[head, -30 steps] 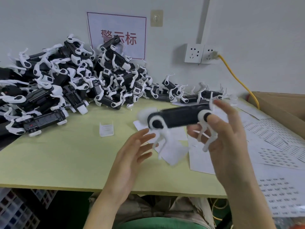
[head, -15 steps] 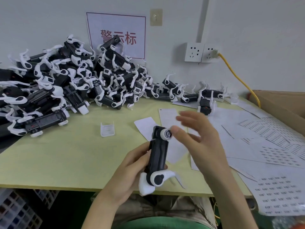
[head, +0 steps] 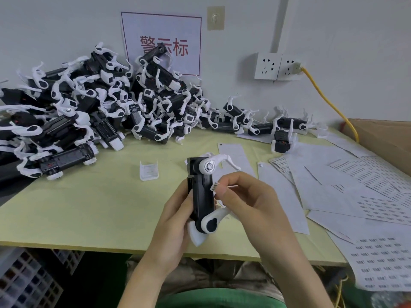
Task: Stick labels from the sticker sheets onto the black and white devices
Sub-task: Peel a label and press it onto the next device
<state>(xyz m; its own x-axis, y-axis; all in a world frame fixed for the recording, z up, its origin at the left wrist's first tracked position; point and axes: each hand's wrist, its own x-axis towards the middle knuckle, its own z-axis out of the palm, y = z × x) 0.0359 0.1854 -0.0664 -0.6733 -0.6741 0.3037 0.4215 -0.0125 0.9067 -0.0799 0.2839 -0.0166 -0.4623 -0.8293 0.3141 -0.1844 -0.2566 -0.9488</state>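
Observation:
My left hand (head: 172, 221) grips a black and white device (head: 202, 192), held upright above the table's front edge. My right hand (head: 246, 200) pinches a small white label (head: 215, 187) between thumb and forefinger, right against the device's right side. Sticker sheets (head: 369, 192) lie spread over the right part of the table. A big pile of black and white devices (head: 93, 112) fills the back left, with a row of a few more devices (head: 262, 124) along the wall.
A small clear plastic holder (head: 149, 170) stands on the yellow-green table (head: 77, 205) left of the held device. A cardboard box (head: 382, 138) sits at the far right. A yellow cable (head: 327, 101) runs from the wall sockets (head: 278, 66).
The device passed from my right hand to my left and turned upright. My right hand now pinches a label and has come in against the device's side.

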